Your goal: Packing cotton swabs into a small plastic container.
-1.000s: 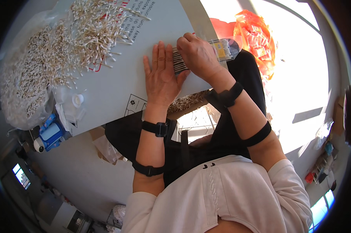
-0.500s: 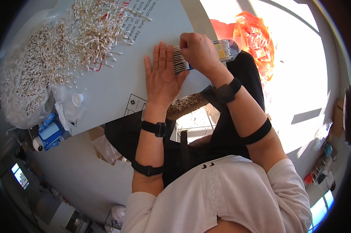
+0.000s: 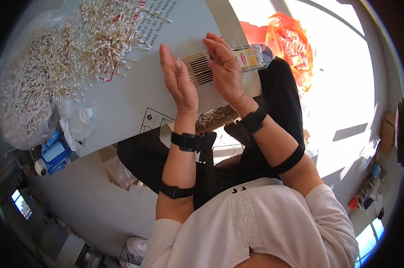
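Observation:
A flat row of cotton swabs (image 3: 197,67) lies on the grey tabletop, running into a clear packet (image 3: 249,58) with a yellow label. My left hand (image 3: 179,82) stands on its edge at the left ends of the swabs, fingers stretched out and palm turned to the right. Across the middle of the row rests my right hand (image 3: 225,71), its fingers apart and slightly curved, between the loose swabs and the label. Neither hand is closed round anything. The right hand hides part of the row.
A large heap of loose swabs (image 3: 106,40) spreads over the far left, beside a clear bag (image 3: 30,85) full of more. A blue and white device (image 3: 54,154) sits at the table's left edge. An orange bag (image 3: 291,49) with small packs is beyond the right edge.
My left hand has turned from lying flat, palm down, to standing on its edge. The right hand has opened from a closed grip, uncovering more of the swabs and the label.

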